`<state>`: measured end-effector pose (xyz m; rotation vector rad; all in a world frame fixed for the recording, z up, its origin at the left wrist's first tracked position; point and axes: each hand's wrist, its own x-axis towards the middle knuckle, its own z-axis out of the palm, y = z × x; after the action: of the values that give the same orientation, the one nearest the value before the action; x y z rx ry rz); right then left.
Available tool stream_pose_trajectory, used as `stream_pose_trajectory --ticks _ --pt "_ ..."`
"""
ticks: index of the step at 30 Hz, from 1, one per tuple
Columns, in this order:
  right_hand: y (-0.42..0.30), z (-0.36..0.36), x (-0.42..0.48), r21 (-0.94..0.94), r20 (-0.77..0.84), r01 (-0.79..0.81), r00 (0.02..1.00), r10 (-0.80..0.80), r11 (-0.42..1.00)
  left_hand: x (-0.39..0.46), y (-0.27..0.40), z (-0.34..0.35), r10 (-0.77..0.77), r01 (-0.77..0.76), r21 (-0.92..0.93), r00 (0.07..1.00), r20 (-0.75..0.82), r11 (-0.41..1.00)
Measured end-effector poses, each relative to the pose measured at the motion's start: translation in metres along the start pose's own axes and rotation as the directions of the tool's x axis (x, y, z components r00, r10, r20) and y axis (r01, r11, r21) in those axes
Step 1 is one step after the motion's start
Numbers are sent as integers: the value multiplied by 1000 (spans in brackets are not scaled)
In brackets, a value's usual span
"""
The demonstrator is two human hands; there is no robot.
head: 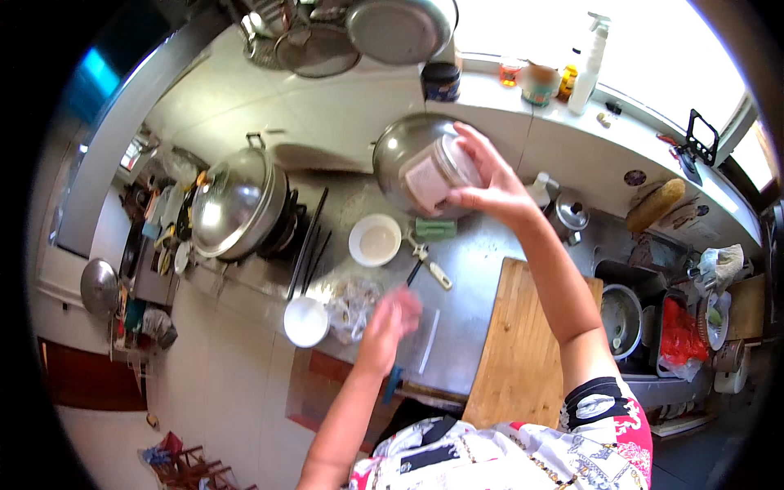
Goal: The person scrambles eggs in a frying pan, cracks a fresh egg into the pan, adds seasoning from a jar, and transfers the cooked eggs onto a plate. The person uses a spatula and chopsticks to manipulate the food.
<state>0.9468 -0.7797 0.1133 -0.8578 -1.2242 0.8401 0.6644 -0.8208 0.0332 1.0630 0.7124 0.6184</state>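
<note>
My right hand [490,177] grips a clear jar [432,174] with a pale label, tilted in front of a round metal pan [389,144]. My left hand [392,327], blurred, holds nothing that I can see, over the metal counter near a clear plastic bag [352,306]. A white bowl [375,240] with pale liquid stands between the hands and the pan. Beside it lie a green block-shaped item [435,229] and a peeler-like tool with a white handle [438,275]. A second white bowl [305,322] sits at the counter's edge, left of the bag.
A lidded steel pot [236,205] stands on the stove at left, with dark chopsticks [315,260] beside it. A wooden cutting board [514,343] lies at right, before the sink with a metal basin [621,321]. Bottles and jars line the windowsill [490,92]; pans hang above.
</note>
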Motion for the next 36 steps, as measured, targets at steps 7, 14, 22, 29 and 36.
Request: stream_pose_trajectory --ticks 7,14,22,29,36 --pt "22 99 -111 -430 38 -12 999 31 903 13 25 23 33 -53 -434 998 -53 899" --pt "33 183 -175 -596 -149 -126 988 45 793 -50 -11 -15 -176 119 -511 982 -65 852" --pt "12 223 -149 -447 102 -16 992 68 895 -128 -35 -137 -111 405 -746 904 412 529" --pt "148 187 -224 -711 -381 -571 803 458 410 -164 -14 -181 116 364 -832 887 447 419" --pt "168 204 -284 -746 -640 -654 649 411 -128 -177 -8 -198 -143 247 -838 969 203 487"
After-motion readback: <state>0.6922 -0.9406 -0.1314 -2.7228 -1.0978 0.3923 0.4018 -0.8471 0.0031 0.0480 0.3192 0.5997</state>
